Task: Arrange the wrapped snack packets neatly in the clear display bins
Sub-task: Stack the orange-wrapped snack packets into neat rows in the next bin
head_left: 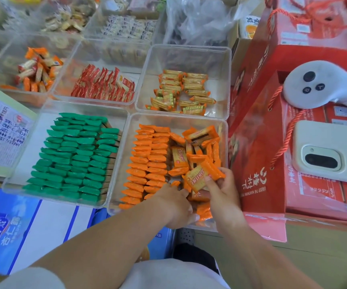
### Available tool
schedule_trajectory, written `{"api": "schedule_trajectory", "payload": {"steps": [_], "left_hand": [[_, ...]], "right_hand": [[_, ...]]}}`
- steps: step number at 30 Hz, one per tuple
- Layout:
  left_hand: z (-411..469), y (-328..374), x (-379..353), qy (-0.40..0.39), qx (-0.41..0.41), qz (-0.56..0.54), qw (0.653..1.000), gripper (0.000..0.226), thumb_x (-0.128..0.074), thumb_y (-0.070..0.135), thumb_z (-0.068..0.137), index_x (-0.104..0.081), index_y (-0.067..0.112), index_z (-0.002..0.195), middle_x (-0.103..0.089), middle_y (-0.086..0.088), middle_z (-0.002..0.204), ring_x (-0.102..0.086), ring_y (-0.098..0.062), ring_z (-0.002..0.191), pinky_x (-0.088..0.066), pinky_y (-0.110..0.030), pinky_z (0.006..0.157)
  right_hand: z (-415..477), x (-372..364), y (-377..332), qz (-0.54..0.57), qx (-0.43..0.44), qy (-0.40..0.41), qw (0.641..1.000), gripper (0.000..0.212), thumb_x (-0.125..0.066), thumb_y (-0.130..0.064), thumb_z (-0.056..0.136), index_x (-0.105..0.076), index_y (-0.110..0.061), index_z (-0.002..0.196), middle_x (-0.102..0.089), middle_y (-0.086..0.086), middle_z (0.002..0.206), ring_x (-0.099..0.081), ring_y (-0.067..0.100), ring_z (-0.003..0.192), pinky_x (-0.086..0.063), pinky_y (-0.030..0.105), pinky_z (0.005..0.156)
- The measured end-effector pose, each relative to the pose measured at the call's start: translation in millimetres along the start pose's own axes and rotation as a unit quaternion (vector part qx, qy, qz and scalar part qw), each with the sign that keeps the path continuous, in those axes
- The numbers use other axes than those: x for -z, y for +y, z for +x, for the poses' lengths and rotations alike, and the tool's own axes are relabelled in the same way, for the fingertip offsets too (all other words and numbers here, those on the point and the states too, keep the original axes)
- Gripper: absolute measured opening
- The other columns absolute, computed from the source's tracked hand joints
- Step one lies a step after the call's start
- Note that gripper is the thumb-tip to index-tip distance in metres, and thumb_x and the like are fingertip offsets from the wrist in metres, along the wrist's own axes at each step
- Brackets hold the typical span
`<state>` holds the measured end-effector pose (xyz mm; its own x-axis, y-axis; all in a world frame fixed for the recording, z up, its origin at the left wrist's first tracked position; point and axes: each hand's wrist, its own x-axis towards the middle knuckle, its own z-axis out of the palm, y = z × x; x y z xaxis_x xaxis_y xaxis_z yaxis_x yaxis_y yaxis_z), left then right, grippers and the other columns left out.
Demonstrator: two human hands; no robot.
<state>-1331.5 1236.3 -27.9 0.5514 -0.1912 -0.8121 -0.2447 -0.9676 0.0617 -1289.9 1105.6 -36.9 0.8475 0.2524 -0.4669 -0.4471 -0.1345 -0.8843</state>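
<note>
Orange foil-wrapped snack packets [145, 163] fill a clear plastic display bin [176, 118]. Along the bin's left side they stand on edge in two tight rows running from its far wall towards its near edge. The right half is a loose heap lying at all angles, so the sorting looks roughly half done.

The right hand [220, 192] hovers over the bin's near right corner. Its thumb and fingers pinch a single orange packet [197, 178] lifted flat, printed face up, probably so it can be turned on edge and slotted in beside the rows. The left hand [174, 205] is down inside the bin at the near edge, next to the end of the second row. Its fingers curl in among the packets, but I cannot tell whether they hold one or only brace the row so it does not topple. Standing the packets on edge packs more in and keeps the rows straight.

To the left, green packets [74, 155] already stand in full rows in the neighbouring clear bin [43, 109]. Beyond the far wall, yellow-gold packets [181, 92] lie scattered in another bin. Red cardboard gift boxes [262, 142] stand against the right wall, with a white handheld controller [322, 84] and a cream-cased phone [331, 151] resting on top.
</note>
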Motion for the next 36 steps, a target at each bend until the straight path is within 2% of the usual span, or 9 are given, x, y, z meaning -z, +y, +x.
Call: {"api": "schedule_trajectory", "payload": {"steps": [7, 12, 19, 22, 24, 26, 28, 32, 36], "left_hand": [[-1.5, 3.1, 3.6, -0.005, 0.008, 0.029, 1.000, 0.042, -0.024, 0.044, 0.108, -0.058, 0.027, 0.126, -0.054, -0.011, 0.125, -0.049, -0.030, 0.114, -0.041, -0.050, 0.092], [-3.9, 5.2, 9.0, -0.011, 0.019, 0.056, 0.998, 0.031, -0.030, 0.039, 0.108, -0.054, 0.028, 0.124, -0.053, -0.004, 0.100, -0.051, -0.029, 0.110, -0.035, -0.049, 0.087], [-4.5, 6.5, 3.0, 0.024, 0.018, 0.083, 0.996, 0.040, -0.026, 0.047, 0.107, -0.053, 0.032, 0.133, -0.057, -0.005, 0.125, -0.039, -0.035, 0.119, -0.026, -0.049, 0.097], [-10.6, -2.6, -4.1, 0.085, 0.003, 0.013, 0.996, 0.037, -0.029, 0.045, 0.107, -0.050, 0.033, 0.135, -0.060, -0.008, 0.124, -0.043, -0.035, 0.120, -0.028, -0.050, 0.100], [-15.2, -11.2, -8.0, 0.163, 0.000, -0.049, 0.985, 0.033, -0.036, 0.038, 0.105, -0.061, 0.026, 0.122, -0.065, -0.007, 0.106, -0.053, -0.031, 0.107, -0.036, -0.043, 0.087], [-18.1, -20.9, -11.1, 0.235, 0.004, -0.099, 0.967, 0.028, -0.044, 0.033, 0.101, -0.067, 0.016, 0.102, -0.064, -0.007, 0.093, -0.058, -0.030, 0.094, -0.038, -0.037, 0.072], [-18.4, -30.3, -13.3, 0.291, 0.023, -0.157, 0.943, 0.024, -0.052, 0.035, 0.097, -0.062, 0.014, 0.093, -0.060, -0.007, 0.092, -0.056, -0.030, 0.095, -0.042, -0.038, 0.072], [-7.1, -35.8, -8.9, 0.334, 0.102, -0.270, 0.897, 0.040, -0.067, 0.042, 0.088, -0.054, 0.016, 0.115, -0.049, -0.005, 0.106, -0.052, -0.027, 0.102, -0.050, -0.040, 0.079], [11.4, -26.4, 3.6, 0.275, 0.133, -0.287, 0.908, 0.079, -0.074, 0.051, 0.076, -0.037, 0.028, 0.142, -0.044, -0.008, 0.123, -0.053, -0.030, 0.110, -0.050, -0.040, 0.085]], "right_hand": [[5.5, 0.7, 2.9, 0.001, 0.001, 0.009, 1.000, 0.023, -0.059, -0.018, 0.101, -0.054, -0.035, 0.117, -0.073, -0.006, 0.106, -0.071, 0.017, 0.100, -0.056, 0.047, 0.093], [6.8, -0.3, 5.6, 0.018, 0.002, 0.004, 1.000, 0.024, -0.058, -0.015, 0.101, -0.053, -0.029, 0.119, -0.074, -0.004, 0.104, -0.072, 0.017, 0.100, -0.057, 0.041, 0.091], [0.2, -1.3, -1.5, 0.028, 0.017, 0.007, 0.999, 0.021, -0.058, -0.013, 0.100, -0.055, -0.026, 0.116, -0.073, 0.002, 0.107, -0.071, 0.022, 0.102, -0.057, 0.043, 0.090], [-9.7, 2.6, -5.3, 0.005, 0.052, 0.015, 0.999, 0.020, -0.058, -0.015, 0.100, -0.055, -0.031, 0.111, -0.072, 0.003, 0.106, -0.070, 0.024, 0.101, -0.057, 0.044, 0.088], [-19.1, 6.8, -3.6, -0.040, 0.083, 0.013, 0.996, 0.022, -0.058, -0.020, 0.101, -0.054, -0.040, 0.106, -0.071, -0.001, 0.103, -0.069, 0.021, 0.099, -0.055, 0.043, 0.087], [-28.2, 9.7, 0.8, -0.079, 0.100, 0.012, 0.992, 0.023, -0.056, -0.026, 0.100, -0.050, -0.048, 0.105, -0.070, -0.009, 0.097, -0.068, 0.013, 0.090, -0.053, 0.032, 0.078], [-34.3, 9.9, 5.0, -0.095, 0.103, 0.015, 0.990, 0.020, -0.054, -0.032, 0.099, -0.047, -0.049, 0.105, -0.069, -0.011, 0.089, -0.066, 0.008, 0.075, -0.049, 0.018, 0.062], [-38.2, 6.6, 6.6, -0.086, 0.113, 0.036, 0.989, 0.023, -0.054, -0.025, 0.101, -0.047, -0.046, 0.105, -0.068, -0.008, 0.083, -0.063, 0.009, 0.068, -0.049, 0.015, 0.062], [-42.3, 2.7, 3.4, -0.055, 0.125, 0.054, 0.989, 0.023, -0.053, -0.020, 0.102, -0.048, -0.042, 0.108, -0.068, -0.010, 0.090, -0.066, 0.004, 0.076, -0.051, 0.015, 0.065]]}}
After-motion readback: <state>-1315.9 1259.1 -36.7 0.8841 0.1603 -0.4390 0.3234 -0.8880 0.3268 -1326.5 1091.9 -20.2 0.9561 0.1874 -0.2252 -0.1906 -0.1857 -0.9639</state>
